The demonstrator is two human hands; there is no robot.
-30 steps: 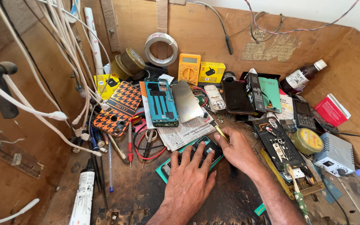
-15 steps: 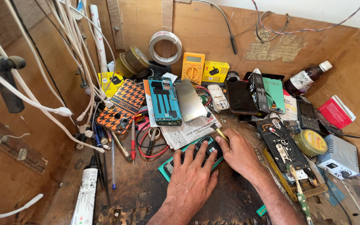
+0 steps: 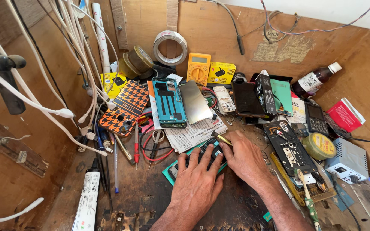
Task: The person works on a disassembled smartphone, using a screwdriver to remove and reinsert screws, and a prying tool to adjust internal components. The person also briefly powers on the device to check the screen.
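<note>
Cables (image 3: pixel 43 85), white, hanging at nine o'clock over the wooden tabletop (image 3: pixel 142 192). Orange patterned phone case (image 3: pixel 125 107) at ten o'clock, blue phone frame (image 3: pixel 169 102) and silver plate (image 3: pixel 195 102) just beside. Left hand (image 3: pixel 195 188) flat, fingers spread, pressing down on dark phone (image 3: pixel 202 160) in teal cover at centre. Right hand (image 3: pixel 245 158) touching same phone, grip closed on brass-coloured tool (image 3: pixel 222 138). Yellow multimeter (image 3: pixel 198 68) at twelve o'clock. Circuit board (image 3: pixel 290 147) at three o'clock, round tin (image 3: pixel 319 146) near.
</note>
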